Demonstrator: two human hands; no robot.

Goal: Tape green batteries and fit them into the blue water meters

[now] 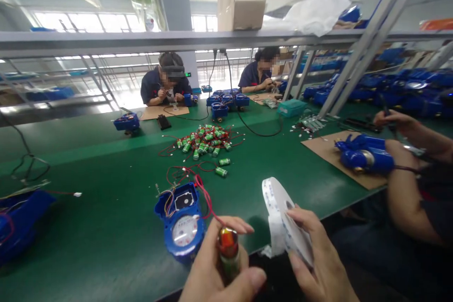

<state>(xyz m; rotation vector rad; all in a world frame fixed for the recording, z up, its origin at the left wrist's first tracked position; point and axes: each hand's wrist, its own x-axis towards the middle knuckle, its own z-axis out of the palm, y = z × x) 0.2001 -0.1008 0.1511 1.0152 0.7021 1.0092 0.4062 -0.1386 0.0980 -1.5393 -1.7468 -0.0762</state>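
**A:** Head view, looking down over the near edge of the green bench (pixel 106 226). The left hand (pixel 215 269) is wrapping around a small cylindrical battery (pixel 228 252), fingers (pixel 235 225) curling over its top and thumb closing in from below, so it is sitting upright and gripped all round.

**B:** And it is tethered. A red wire (pixel 205 198) is running from the battery's top back to the blue meter (pixel 182 224), which is lying face up just ahead of that hand, dial showing. That is probably why the battery is being held so close to the housing.

**A:** The right hand (pixel 311 255) is carrying a roll of white tape (pixel 283 219), standing on edge just off the bench, fingers spreading across its flat side and partly closing on it. Turned that way, the rim is facing the battery.

**B:** Further up the bench, a pile of green batteries (pixel 203 139) with red leads is lying loose, within reach, with two strays (pixel 222 166) nearer.

**A:** To the right, a co-worker's arm (pixel 403 184) is resting on a cardboard sheet (pixel 350 167), steadying another blue meter (pixel 364 155).

**B:** Two more people (pixel 166 82) are sitting across the bench, heads down over their own pieces.
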